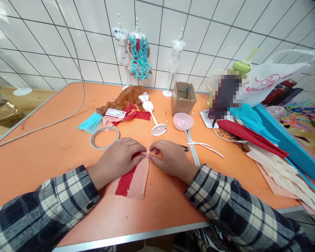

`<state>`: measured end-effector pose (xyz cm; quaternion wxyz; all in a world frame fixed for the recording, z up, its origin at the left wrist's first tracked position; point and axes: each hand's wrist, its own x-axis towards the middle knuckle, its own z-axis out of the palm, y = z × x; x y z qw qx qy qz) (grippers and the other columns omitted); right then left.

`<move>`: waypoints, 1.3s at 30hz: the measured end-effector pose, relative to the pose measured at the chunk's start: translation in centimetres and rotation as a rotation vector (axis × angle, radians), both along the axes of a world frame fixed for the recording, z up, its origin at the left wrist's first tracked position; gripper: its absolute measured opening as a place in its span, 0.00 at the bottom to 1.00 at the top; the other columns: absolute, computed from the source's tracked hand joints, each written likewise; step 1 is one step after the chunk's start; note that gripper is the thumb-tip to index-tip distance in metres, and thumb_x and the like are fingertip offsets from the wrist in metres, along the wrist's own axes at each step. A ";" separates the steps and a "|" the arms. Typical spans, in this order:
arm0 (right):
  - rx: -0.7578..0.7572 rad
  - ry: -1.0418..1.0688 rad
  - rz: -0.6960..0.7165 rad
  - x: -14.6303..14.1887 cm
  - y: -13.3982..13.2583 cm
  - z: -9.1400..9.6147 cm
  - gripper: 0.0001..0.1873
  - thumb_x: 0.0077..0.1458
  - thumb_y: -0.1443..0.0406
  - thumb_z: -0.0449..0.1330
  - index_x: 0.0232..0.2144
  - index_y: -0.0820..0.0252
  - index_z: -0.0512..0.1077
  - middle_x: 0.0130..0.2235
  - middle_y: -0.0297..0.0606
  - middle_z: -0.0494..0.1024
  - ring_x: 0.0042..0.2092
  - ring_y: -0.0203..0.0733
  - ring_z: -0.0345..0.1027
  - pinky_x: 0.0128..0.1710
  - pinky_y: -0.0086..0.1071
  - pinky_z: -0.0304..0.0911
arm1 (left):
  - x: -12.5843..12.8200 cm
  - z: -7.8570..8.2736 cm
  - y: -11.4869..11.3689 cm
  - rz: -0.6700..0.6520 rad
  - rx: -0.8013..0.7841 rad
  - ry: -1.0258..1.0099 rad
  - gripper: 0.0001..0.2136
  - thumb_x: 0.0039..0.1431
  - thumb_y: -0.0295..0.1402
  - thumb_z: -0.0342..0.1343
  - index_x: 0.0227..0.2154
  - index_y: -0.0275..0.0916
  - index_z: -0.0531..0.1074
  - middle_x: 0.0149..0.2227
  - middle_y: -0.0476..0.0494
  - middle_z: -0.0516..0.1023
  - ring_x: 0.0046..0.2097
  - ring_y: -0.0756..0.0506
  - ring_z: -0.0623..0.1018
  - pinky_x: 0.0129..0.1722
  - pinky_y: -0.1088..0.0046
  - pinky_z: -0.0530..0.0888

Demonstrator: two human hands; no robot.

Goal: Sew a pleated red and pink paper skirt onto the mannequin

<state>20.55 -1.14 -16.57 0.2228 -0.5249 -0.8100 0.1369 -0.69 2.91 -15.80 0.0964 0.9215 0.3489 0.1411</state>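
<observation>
A piece of pink crepe paper (138, 185) with a red strip (124, 183) along it lies on the table in front of me. My left hand (122, 155) rests over its upper part, thumb and fingers closed on the top end. From the other side, my right hand (170, 159) meets it with thumb and fingertips curled together at the paper's upper right edge; whether it grips the paper is hard to see. A roll of tape (105, 147) lies just beyond my left hand. Partly hidden behind my right hand is a small black tool (185, 148).
A white mini mannequin (152, 113) lies on its side ahead, near a pink bowl (183, 121) and a cardboard box (183, 101). Upright mannequins, one with blue ruffles (140, 61), line the tiled wall. Crepe paper (252, 134) is piled at right. A cable (80, 70) crosses the left.
</observation>
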 end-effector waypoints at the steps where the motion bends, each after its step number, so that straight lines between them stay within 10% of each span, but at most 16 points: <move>1: 0.008 -0.026 0.009 -0.1 0.0 -0.1 0.06 0.58 0.61 0.64 0.37 0.57 0.74 0.33 0.33 0.77 0.35 0.39 0.68 0.33 0.32 0.55 | 0.0 0.0 0.0 0.008 -0.005 -0.003 0.09 0.65 0.38 0.54 0.40 0.43 0.78 0.39 0.45 0.83 0.42 0.41 0.79 0.43 0.63 0.71; 39: -0.176 -0.159 -0.145 -1.2 0.4 1.1 0.08 0.55 0.64 0.55 0.31 0.56 0.75 0.32 0.35 0.80 0.33 0.40 0.69 0.30 0.31 0.51 | 1.5 0.7 -0.8 0.034 0.081 0.094 0.08 0.60 0.32 0.50 0.33 0.41 0.75 0.35 0.46 0.78 0.40 0.41 0.76 0.51 0.54 0.63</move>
